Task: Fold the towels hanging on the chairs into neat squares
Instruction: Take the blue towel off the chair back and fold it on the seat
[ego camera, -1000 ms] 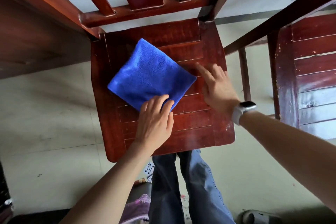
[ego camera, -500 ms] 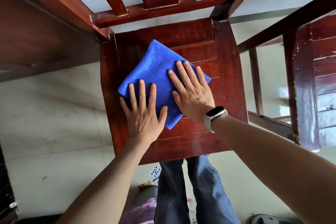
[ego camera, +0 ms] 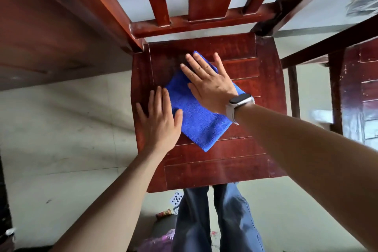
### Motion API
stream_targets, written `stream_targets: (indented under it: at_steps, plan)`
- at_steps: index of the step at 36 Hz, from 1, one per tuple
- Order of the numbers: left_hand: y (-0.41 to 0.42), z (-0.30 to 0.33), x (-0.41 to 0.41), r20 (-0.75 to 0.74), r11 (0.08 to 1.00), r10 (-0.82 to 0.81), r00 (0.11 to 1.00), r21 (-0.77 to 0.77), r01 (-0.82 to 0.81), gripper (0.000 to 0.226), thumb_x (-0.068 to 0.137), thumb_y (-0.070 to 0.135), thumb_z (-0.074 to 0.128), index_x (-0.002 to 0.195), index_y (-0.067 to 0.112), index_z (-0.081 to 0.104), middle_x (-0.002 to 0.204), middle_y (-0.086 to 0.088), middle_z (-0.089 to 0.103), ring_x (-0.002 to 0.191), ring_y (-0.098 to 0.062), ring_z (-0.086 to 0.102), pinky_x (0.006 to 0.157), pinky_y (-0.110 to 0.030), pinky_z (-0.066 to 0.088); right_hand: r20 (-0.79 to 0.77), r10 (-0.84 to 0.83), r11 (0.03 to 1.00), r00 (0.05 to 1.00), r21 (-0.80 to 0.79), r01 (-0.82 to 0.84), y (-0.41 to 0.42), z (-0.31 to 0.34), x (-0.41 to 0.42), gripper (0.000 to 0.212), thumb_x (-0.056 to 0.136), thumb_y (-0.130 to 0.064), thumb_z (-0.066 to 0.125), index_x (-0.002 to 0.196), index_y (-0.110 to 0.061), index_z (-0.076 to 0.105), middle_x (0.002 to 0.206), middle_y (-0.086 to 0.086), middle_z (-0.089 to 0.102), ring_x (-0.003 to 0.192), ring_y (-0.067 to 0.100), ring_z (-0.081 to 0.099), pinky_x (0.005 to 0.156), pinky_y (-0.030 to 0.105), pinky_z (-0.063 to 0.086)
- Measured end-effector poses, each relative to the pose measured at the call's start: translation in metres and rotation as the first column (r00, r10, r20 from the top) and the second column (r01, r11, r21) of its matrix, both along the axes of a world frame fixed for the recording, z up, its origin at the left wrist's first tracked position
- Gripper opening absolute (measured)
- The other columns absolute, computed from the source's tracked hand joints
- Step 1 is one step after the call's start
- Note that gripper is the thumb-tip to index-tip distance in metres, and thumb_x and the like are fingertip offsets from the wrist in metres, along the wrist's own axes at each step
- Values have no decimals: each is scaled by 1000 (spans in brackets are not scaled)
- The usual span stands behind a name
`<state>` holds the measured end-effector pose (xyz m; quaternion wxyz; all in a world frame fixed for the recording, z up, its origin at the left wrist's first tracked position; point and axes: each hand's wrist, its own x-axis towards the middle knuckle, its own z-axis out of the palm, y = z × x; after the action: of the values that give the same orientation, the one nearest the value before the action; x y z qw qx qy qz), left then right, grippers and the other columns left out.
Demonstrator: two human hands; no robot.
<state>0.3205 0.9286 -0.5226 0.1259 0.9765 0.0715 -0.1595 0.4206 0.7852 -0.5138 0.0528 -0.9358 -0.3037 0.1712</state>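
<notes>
Hands smoothing outward over the folded towel

The right hand (ego camera: 210, 86) has slid to the far corner of the blue towel (ego camera: 196, 116) on the chair seat (ego camera: 241, 161), the left hand (ego camera: 158, 120) off its left edge (both flat, gripping nothing); this square looks finished.

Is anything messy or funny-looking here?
The folded towel lies askew on the chair seat, corners pointing like a diamond. A playing card and a wrapper lie loose on the floor under the chair.
</notes>
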Motion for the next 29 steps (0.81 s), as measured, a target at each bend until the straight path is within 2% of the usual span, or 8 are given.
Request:
stream_targets:
  at_steps: [4, 8, 10, 12, 16, 19, 24, 29]
  plan:
    - [14, 6, 22, 120, 990, 45, 992, -136, -28, 47, 91, 25, 38, 131, 2, 46, 134, -15, 51, 123, -30, 48, 103, -52, 31, -40, -445, 831, 895, 354, 429, -16, 29, -33, 47, 88, -9, 46, 135, -5, 43, 144, 14, 39, 136, 29, 33, 111, 48, 19]
    - [16, 8, 48, 119, 936, 120, 986, -345, -72, 36, 95, 13, 44, 126, -2, 51, 128, -18, 54, 118, -33, 50, 99, -36, 37, -304, -896, 247, 323, 263, 933, -34, 38, -76, 38, 86, -12, 53, 124, -6, 49, 126, 14, 48, 118, 30, 42, 95, 37, 31]
    - [12, 8, 61, 65, 912, 167, 984, -389, -129, 34, 95, 10, 45, 125, -2, 53, 124, -20, 56, 116, -33, 51, 98, -33, 35, -419, -906, -3, 66, 162, 987, -37, 37, -90, 32, 89, -20, 53, 117, -6, 51, 114, 9, 54, 110, 26, 48, 87, 31, 34]
    - [8, 10, 72, 18, 890, 238, 971, -405, -210, 33, 95, 12, 45, 123, -2, 54, 123, -20, 58, 115, -33, 52, 96, -31, 34, -519, -853, -112, -63, 64, 992, -35, 33, -97, 30, 89, -27, 54, 112, -7, 53, 91, -3, 57, 95, 20, 54, 76, 22, 33]
    - [4, 11, 87, -81, 881, 292, 953, -364, -301, 36, 94, 21, 47, 123, 1, 56, 122, -20, 59, 115, -34, 52, 96, -33, 35, -631, -750, -263, -199, 8, 965, -27, 21, -91, 21, 87, -22, 56, 73, -8, 58, 59, -4, 43, 65, 16, 43, 65, 27, 34]
    - [4, 12, 92, -170, 847, 331, 928, -380, -371, 34, 93, 24, 48, 119, 4, 58, 120, -16, 61, 113, -32, 53, 95, -35, 40, -706, -652, -373, -277, -19, 928, -21, 12, -82, 41, 87, -13, 53, 51, -16, 34, 55, -1, 31, 56, 14, 27, 49, 24, 27]
    - [1, 16, 90, -262, 818, 296, 918, -426, -386, 27, 92, 21, 45, 97, 1, 62, 102, -25, 61, 99, -41, 55, 77, -40, 45, -735, -613, -401, -291, -28, 916, -20, 8, -81, 40, 88, -13, 51, 54, -19, 30, 56, -3, 28, 54, 12, 24, 49, 28, 21]
    - [-7, 27, 75, -239, 820, 259, 936, -458, -344, 28, 94, 21, 44, 113, 4, 55, 112, -16, 61, 106, -32, 55, 84, -29, 38, -688, -703, -309, -183, 64, 949, -25, 24, -96, 12, 91, -24, 49, 85, -15, 44, 70, -10, 40, 70, 12, 41, 66, 27, 34]
